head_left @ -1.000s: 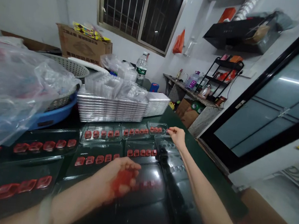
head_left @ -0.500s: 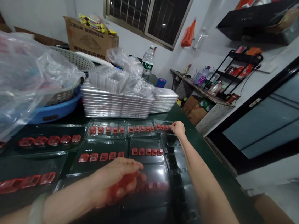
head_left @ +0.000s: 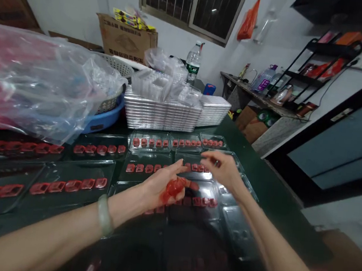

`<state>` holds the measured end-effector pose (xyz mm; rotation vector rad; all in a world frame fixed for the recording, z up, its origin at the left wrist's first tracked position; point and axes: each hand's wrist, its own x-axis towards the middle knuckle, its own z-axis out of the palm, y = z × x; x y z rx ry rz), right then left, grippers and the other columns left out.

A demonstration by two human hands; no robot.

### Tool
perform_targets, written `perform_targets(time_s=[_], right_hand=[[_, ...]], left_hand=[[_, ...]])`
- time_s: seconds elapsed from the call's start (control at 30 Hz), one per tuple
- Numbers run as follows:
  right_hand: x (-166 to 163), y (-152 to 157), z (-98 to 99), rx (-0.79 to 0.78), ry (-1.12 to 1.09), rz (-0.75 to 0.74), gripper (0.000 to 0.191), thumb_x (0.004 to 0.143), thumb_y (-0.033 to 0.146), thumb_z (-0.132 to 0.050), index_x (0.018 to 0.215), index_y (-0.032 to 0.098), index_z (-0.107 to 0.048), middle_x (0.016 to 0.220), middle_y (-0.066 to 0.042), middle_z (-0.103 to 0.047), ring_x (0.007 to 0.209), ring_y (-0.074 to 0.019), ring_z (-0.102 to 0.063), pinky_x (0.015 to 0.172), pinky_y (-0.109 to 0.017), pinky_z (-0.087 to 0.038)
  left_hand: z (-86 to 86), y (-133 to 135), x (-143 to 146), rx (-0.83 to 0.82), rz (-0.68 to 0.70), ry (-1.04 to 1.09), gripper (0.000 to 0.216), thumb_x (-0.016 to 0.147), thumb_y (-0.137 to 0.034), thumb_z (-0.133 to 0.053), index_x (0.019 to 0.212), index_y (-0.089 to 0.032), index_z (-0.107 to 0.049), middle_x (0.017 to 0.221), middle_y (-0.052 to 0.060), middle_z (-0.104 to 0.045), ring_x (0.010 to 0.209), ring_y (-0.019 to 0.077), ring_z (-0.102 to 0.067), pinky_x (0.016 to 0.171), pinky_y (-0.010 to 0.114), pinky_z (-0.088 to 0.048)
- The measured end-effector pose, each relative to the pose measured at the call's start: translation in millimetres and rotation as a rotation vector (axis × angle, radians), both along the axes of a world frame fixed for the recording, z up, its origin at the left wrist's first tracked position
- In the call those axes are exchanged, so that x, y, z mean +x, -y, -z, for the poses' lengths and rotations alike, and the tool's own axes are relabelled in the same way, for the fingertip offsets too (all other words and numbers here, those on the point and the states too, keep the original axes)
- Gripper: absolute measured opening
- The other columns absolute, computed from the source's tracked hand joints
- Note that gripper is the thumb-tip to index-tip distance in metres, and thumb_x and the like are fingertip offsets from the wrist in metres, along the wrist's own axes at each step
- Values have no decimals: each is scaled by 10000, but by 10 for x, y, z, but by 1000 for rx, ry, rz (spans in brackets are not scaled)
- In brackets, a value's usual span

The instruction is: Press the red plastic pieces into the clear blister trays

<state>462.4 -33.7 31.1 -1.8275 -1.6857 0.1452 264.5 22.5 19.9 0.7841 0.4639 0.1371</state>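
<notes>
My left hand (head_left: 163, 184) is cupped palm-up over the dark green table, holding a small heap of red pieces (head_left: 174, 188). My right hand (head_left: 222, 168) hovers just right of it, fingers curled in a pinch near the heap; I cannot see anything between them. Clear plastic trays (head_left: 149, 142) lie in rows on the table, each with a row of red pieces (head_left: 151, 142) set in its pockets. The tray beneath my hands (head_left: 204, 202) holds several red pieces too.
A tall stack of clear trays (head_left: 160, 114) stands behind the rows. A big plastic bag (head_left: 35, 77) over a blue basin (head_left: 103, 121) fills the left. A cardboard box (head_left: 124, 39), a water bottle (head_left: 193, 62), and a black rack (head_left: 320, 68) stand farther back.
My right hand has drawn back from the far right tray to beside my left hand. My left hand has turned palm-up, showing the red pieces. The camera has tilted down and left.
</notes>
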Motion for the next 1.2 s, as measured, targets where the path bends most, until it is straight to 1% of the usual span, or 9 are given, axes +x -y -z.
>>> perform_targets(time_s=[0.07,0.13,0.33,0.43,0.57,0.7,0.83,1.0,1.2], right_hand=[[-310,325,-5,1,-27,-197,222,742,247,-569,958,216,-610,795,-13,-598,704,-126,-546,644,-246,-421],[-499,563,-1,-26,-16,-274,261,711,168,-589,960,242,-612,863,-16,-586,775,-137,-537,682,-263,-417],[-525,860,9,-23,-172,-166,121,724,164,-569,826,204,-622,777,-4,-582,670,-110,-517,602,-237,-403],[-481,925,53,-14,-342,-57,113,721,223,-586,821,183,-619,748,-3,-600,636,-107,-519,580,-235,-400],[-498,952,132,-26,-589,27,176,704,302,-608,814,165,-625,739,-9,-625,660,-122,-548,622,-257,-419],[-565,934,162,3,-759,49,195,672,307,-636,792,155,-618,697,-6,-610,605,-106,-526,549,-228,-409],[-604,924,168,25,-895,64,196,642,292,-661,775,164,-597,668,16,-579,538,-81,-485,473,-196,-372],[-619,889,250,42,-1049,32,206,635,308,-669,740,169,-560,586,46,-511,452,-54,-405,408,-174,-315],[-568,774,286,117,-877,94,192,707,308,-603,837,170,-579,624,20,-550,511,-79,-474,451,-187,-374]], left_hand=[[-11,91,32,39,39,-5,624,733,-629,-356,1166,-184,-416,688,55,-596,364,78,-436,298,163,-211],[-30,177,64,81,80,-23,608,729,-635,-353,1121,-183,-458,565,6,-533,346,81,-435,292,157,-224],[-78,338,103,83,200,-11,587,740,-629,-335,1105,-187,-462,606,8,-538,338,88,-441,264,168,-227],[-114,436,81,220,89,-41,489,753,-533,-436,1080,-175,-497,680,31,-577,347,66,-439,271,159,-228],[-169,585,52,574,-69,-104,373,733,-390,-547,1014,-147,-576,436,-36,-484,269,44,-330,265,153,-208],[-218,651,76,714,-224,-161,230,674,-289,-619,816,-110,-642,392,-50,-446,290,35,-339,291,151,-239],[-237,638,97,685,-277,-185,182,637,-280,-646,707,-114,-625,386,-52,-440,303,38,-343,294,152,-229],[-186,597,89,616,-195,-126,267,652,-388,-624,597,-137,-550,380,-55,-418,285,28,-300,285,150,-175],[-49,535,199,289,-195,-73,293,671,-428,-601,638,-149,-520,404,-56,-427,283,21,-267,279,147,-151]])
